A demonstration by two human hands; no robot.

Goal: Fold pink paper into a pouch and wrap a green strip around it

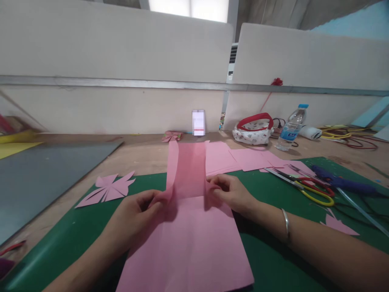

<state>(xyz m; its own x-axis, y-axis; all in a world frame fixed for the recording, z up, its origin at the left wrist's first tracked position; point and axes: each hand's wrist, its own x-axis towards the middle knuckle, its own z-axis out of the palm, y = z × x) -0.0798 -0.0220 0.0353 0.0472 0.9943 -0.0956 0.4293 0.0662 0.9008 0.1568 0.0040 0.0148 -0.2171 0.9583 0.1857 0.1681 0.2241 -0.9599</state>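
Note:
A large sheet of pink paper (194,239) lies in front of me, its far part raised with both side edges folded up. My left hand (136,217) pinches the paper's left edge between thumb and fingers. On the opposite side, my right hand (229,192) grips the right edge the same way. The near half of the sheet spreads flat towards me over the green cutting mat (152,182). Left of my left hand rests a cut pink paper flower (111,187). Behind my right hand are several pink paper pieces (220,156).
Scissors with yellow and red handles (316,194) and a blue glue gun (343,182) lie on the right. A water bottle (290,129), a white pouch (253,132) and a phone (198,122) stand by the back panel. A grey board (54,174) lies left.

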